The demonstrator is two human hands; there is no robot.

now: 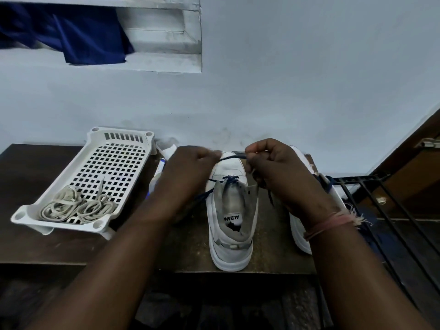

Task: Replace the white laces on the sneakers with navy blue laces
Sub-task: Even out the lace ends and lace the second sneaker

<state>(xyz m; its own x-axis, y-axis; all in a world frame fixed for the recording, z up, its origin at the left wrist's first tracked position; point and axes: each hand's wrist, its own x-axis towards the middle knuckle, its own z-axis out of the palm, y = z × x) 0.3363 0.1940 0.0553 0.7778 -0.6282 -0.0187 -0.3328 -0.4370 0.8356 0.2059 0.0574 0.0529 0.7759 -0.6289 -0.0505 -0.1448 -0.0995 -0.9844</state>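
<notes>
Both hands, left [188, 170] and right [273, 167], pinch thin navy blue lace [232, 158] taut at 12 o'clock above white-grey sneaker [232, 225], likely evening ends for threading.

This looks like a plain room in a home, not a shop or workshop. A worn dark wooden desk [42, 177] stands pushed against a painted, scuffed pale blue wall [309, 79]. Up on the left, a white-painted window frame [166, 36] with flaking paint has a dark blue cloth [78, 36] draped in it. A white perforated plastic basket [100, 167], an ordinary household thing, sits on the desk. At the right are a black metal rack [371, 198] and a brown wooden door [419, 148] with a metal latch.
</notes>
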